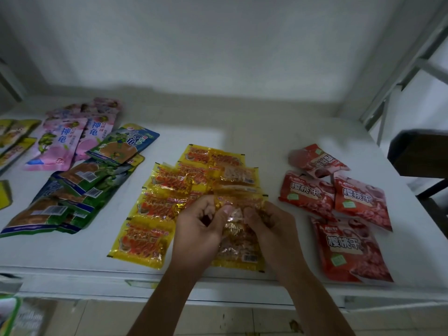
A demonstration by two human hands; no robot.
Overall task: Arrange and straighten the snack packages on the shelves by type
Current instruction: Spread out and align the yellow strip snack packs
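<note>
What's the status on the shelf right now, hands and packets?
Both hands, left and right, pinching one yellow packet over the yellow group. Red packets at right, green and pink at left. Nothing blocking.

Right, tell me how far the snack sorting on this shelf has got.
Mostly grouped: pink packets, green packets, yellow packets and red packets each lie in their own patch. In hand: the left hand and right hand pinch one yellow packet. Left: every group lies overlapped and crooked, needing straightening.
</note>
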